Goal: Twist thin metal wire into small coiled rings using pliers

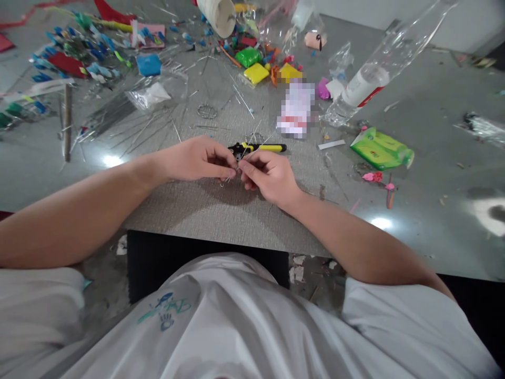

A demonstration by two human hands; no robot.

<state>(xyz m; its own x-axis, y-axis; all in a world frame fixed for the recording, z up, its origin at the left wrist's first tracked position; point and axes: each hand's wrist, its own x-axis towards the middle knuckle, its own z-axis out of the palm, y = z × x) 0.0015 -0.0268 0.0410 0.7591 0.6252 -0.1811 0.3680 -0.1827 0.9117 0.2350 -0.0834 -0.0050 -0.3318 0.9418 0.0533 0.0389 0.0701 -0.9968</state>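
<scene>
Over the near part of the grey table (221, 210), my left hand (197, 158) and my right hand (268, 176) meet fingertip to fingertip. Both are pinched closed on thin silver wire (246, 150), whose strands stick up and away between the fingers. A small loop of the wire hangs just under my left fingertips. Right behind my hands lie pliers (258, 148) with yellow and black handles, flat on the table.
Loose wires (130, 126), blue and red paper bits (71, 58) and a blue block (149, 65) cover the far left. Green and yellow clay blocks (252, 66), a white cup (216, 16), a clear plastic bottle (366, 79) and a green packet (381, 150) lie beyond and right.
</scene>
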